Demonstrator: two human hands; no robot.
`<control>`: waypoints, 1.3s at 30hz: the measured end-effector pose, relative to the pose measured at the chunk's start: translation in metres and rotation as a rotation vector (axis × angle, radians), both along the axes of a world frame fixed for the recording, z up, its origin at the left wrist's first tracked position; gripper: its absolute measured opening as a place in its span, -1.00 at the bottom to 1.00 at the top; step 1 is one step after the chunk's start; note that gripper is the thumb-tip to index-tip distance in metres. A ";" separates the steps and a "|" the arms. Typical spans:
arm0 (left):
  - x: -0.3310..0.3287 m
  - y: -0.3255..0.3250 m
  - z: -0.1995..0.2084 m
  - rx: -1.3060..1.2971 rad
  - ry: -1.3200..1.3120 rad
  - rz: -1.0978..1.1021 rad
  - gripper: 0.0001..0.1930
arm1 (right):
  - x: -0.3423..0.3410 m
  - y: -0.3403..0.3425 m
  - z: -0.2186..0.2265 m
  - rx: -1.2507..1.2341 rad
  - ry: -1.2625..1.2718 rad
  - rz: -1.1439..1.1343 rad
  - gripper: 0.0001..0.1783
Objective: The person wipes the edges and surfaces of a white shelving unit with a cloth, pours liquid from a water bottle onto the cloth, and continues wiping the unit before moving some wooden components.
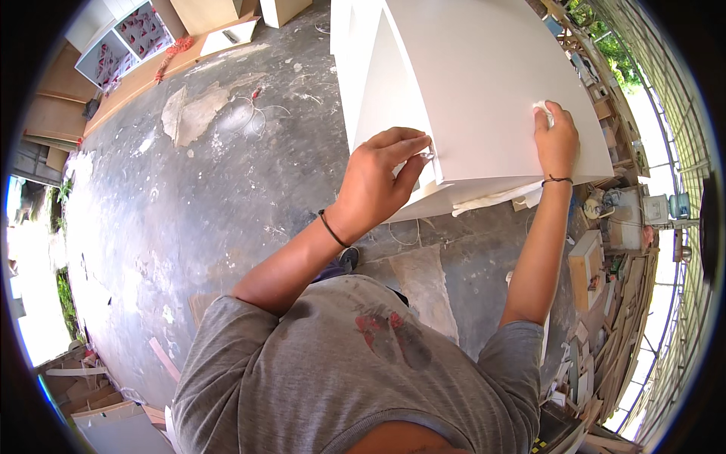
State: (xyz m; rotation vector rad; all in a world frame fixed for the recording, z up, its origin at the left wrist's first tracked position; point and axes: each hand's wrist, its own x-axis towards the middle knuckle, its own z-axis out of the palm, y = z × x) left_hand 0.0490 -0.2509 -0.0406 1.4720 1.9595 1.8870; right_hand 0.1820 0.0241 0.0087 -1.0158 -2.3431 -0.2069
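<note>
A large white cabinet (pixel 491 83) stands before me, its smooth top panel towards me and an open side facing left. At the panel's left front edge, my left hand (pixel 378 174) is closed in a pinch, thumb against the fingers. Between the fingertips shows a small, shiny, whitish piece (pixel 428 154) whose kind I cannot make out. Toward the panel's right side, my right hand (pixel 558 144) rests with curled fingers on a white wad (pixel 540 107), which looks like crumpled cloth and is mostly covered by the fingers.
Beneath the cabinet's near edge lies a white roll of material (pixel 491 200). The concrete floor (pixel 249 189) has pale stains and a thin wire. Shelving with patterned lining (pixel 144 30) stands far left. Stacked wood offcuts (pixel 616 318) line the right side, beside a wire fence (pixel 681 113).
</note>
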 end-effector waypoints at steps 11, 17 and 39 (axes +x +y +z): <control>-0.001 0.005 -0.002 -0.008 0.068 0.061 -0.86 | 0.000 -0.008 0.005 -0.038 -0.021 -0.028 -0.63; 0.001 0.004 -0.003 0.045 -0.038 0.025 -0.87 | 0.001 -0.003 0.002 -0.026 -0.008 -0.029 -0.61; -0.002 0.006 -0.003 -0.001 -0.080 0.051 -0.87 | 0.002 -0.002 0.002 0.000 -0.013 -0.011 -0.65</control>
